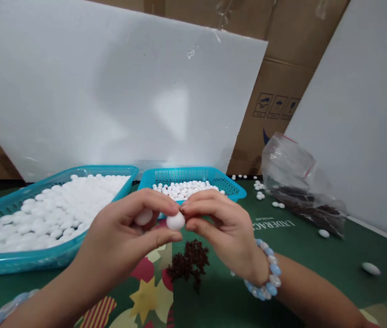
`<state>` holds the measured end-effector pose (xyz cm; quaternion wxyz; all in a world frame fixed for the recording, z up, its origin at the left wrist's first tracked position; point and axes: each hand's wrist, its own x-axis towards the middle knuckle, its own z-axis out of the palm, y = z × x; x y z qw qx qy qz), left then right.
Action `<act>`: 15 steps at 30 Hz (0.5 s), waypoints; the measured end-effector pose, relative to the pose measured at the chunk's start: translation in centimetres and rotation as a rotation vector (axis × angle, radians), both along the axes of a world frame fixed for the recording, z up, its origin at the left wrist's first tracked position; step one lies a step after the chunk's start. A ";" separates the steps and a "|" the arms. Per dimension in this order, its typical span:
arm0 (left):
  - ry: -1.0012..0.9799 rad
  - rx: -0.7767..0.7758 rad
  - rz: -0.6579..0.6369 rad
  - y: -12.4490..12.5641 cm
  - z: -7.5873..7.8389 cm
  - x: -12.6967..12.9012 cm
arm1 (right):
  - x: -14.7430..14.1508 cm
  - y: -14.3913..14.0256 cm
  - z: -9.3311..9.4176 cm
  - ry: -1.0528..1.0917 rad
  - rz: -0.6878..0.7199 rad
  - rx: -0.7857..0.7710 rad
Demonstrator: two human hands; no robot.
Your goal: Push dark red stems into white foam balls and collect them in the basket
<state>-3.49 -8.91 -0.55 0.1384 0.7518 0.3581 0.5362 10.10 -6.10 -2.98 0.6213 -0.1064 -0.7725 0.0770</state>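
Lettering (272, 225) on the worktop (330, 255), right of centre, read "LÄDERACH". Handling signs (277, 106), one an umbrella, marked the cardboard (285, 75), upper right.

In front of the small basket (231, 184), the left hand (125, 228) pinches 1 white egg-shaped ball (175, 222) beside the right hand (229, 223); left of that basket sits a larger basket (43, 261), right a plastic bag (299, 184).

A white board (139, 91) stands before a cardboard carton (289, 75) bearing handling symbols (277, 106); a green printed sheet (343, 259) lies below.
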 end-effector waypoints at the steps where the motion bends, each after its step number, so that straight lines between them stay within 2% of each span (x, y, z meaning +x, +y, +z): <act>1: -0.003 0.005 -0.001 0.1 -0.1 0.0 | 0.0 0.0 -0.1 -0.002 -0.006 0.002; 8: 0.069 0.107 0.095 -0.3 -0.8 0.3 | -0.2 0.2 -0.7 0.100 0.017 0.011; 11: 0.079 0.145 0.137 -0.5 -0.8 0.4 | -0.3 0.2 -0.7 0.061 0.068 -0.016; 13: 0.095 0.173 0.172 -0.3 -0.8 0.5 | -0.3 0.3 -0.5 0.034 0.079 -0.087; 15: 0.135 0.195 0.219 0.1 -0.6 0.4 | -0.4 0.5 -0.4 0.049 0.102 -0.223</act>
